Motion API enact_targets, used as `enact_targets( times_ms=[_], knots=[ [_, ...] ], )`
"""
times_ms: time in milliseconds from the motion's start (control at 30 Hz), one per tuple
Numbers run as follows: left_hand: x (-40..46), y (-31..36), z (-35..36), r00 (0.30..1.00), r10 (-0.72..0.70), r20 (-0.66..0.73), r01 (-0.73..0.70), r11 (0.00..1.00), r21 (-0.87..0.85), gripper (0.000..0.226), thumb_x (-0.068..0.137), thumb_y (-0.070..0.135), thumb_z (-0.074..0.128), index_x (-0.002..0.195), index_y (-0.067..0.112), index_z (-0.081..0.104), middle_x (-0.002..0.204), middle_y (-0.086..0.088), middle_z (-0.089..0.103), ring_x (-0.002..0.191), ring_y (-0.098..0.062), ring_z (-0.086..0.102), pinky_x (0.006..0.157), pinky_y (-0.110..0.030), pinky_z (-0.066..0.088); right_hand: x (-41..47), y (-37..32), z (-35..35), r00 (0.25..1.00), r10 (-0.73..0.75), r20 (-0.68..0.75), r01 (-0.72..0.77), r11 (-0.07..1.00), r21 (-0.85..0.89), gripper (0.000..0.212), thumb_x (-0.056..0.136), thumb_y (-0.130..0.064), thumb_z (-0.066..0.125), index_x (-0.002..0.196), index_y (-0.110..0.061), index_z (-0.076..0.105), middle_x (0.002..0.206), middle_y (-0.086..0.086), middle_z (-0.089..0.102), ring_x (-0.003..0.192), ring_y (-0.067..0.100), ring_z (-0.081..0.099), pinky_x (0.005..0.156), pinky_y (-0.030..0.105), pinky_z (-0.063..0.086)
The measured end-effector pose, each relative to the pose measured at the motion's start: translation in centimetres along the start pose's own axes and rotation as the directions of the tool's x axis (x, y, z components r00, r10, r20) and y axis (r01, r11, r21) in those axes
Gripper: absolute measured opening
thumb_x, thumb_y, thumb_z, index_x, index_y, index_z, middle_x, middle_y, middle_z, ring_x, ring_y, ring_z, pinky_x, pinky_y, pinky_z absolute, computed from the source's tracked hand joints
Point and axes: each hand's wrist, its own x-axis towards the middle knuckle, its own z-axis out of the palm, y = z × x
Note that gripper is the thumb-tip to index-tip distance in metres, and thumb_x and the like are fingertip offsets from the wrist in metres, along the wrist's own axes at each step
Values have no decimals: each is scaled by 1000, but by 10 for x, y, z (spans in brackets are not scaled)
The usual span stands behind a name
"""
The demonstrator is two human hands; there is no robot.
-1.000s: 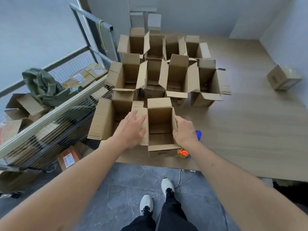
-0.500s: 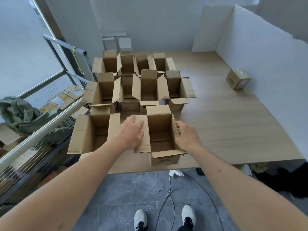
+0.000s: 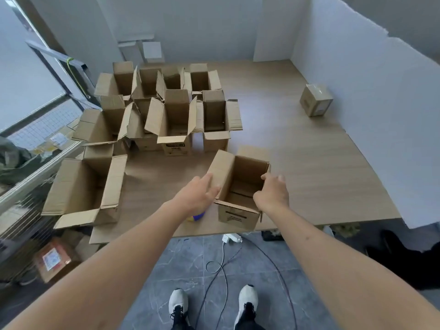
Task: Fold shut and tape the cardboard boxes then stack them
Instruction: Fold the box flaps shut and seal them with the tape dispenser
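An open cardboard box (image 3: pixel 240 211) stands near the table's front edge, turned slightly, with its top flaps up. My left hand (image 3: pixel 197 196) lies flat against the outside of its left flap. My right hand (image 3: pixel 271 194) curls over its right wall, so the box is clamped between both hands. A tape dispenser (image 3: pixel 196 217), blue and yellow, peeks out under my left wrist and is mostly hidden. Several more open boxes (image 3: pixel 173 120) crowd the back left of the table. One box that is taped shut (image 3: pixel 315 103) sits far right near the wall.
A large open box (image 3: pixel 81 189) overhangs the table's left front corner. The wooden table (image 3: pixel 297 163) is bordered by white panels on the right. A wire rack (image 3: pixel 28 177) with parcels stands left. Cables (image 3: pixel 223 265) lie on the floor by my shoes.
The box between my hands has slid right, away from the large open box, and turned a little. The tape dispenser now shows at its left side.
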Motion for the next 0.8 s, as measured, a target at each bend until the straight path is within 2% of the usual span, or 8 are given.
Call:
enact_targets(
  times_ms=[167, 300, 367, 500, 633, 667, 733, 800],
  knots=[
    [3, 21, 25, 997, -21, 68, 37, 968, -247, 94, 75, 92, 44, 154, 40, 34, 146, -3, 39, 129, -24, 51, 112, -41, 40, 17, 26, 3, 996, 80, 39, -81, 996, 21, 49, 84, -2, 65, 131, -13, 56, 131, 11, 41, 105, 32, 60, 89, 35, 51],
    [8, 23, 40, 992, -73, 104, 98, 962, -256, 103, 59, 100, 57, 147, 50, 40, 137, 6, 28, 117, -22, 53, 101, -36, 50, 28, 34, 11, 986, 155, 67, -159, 985, 62, 48, 84, -6, 65, 130, -14, 54, 130, 13, 39, 104, 36, 62, 94, 36, 51],
    [13, 17, 45, 988, -102, 115, 123, 972, -198, 110, 51, 102, 58, 147, 51, 40, 142, 6, 24, 120, -22, 51, 99, -29, 45, 32, 33, 18, 977, 195, 87, -202, 976, 82, 47, 85, -6, 63, 130, -15, 51, 129, 14, 37, 105, 39, 61, 94, 38, 52],
    [31, 1, 47, 987, -104, 120, 131, 960, -247, 104, 55, 90, 72, 146, 49, 43, 148, 3, 23, 126, -16, 48, 103, -27, 44, 38, 25, 32, 954, 283, 101, -296, 945, 141, 43, 85, -3, 60, 123, -18, 47, 127, 14, 34, 104, 41, 60, 88, 38, 52],
    [51, -8, 42, 998, -58, -1, 53, 922, -383, 78, 69, 59, 87, 137, 49, 50, 150, 0, 23, 96, 15, 52, 84, -2, 37, 38, 20, 48, 929, 344, 134, -366, 908, 204, 37, 90, -13, 61, 122, -15, 43, 129, 16, 39, 104, 43, 60, 91, 40, 51],
    [57, -8, 39, 998, -62, -34, 43, 913, -405, 76, 72, 54, 87, 138, 49, 50, 153, -1, 19, 95, 14, 52, 87, -3, 38, 38, 19, 51, 930, 341, 134, -363, 908, 207, 39, 91, -17, 61, 125, -12, 43, 131, 17, 41, 108, 42, 59, 93, 41, 50],
    [68, -9, 30, 992, -84, -97, 33, 900, -435, 75, 78, 46, 86, 141, 47, 46, 158, -4, 12, 99, -6, 66, 104, -24, 47, 40, 18, 57, 930, 336, 149, -363, 905, 223, 43, 92, -24, 62, 128, -7, 43, 132, 17, 47, 115, 39, 57, 98, 44, 49],
    [78, -6, 23, 985, -84, -151, 10, 900, -435, 80, 83, 41, 83, 150, 40, 38, 157, -7, 13, 108, -23, 68, 110, -40, 47, 42, 17, 61, 919, 346, 187, -385, 888, 250, 40, 93, -31, 61, 123, -7, 48, 126, 15, 55, 115, 37, 60, 98, 48, 52]
  ],
)
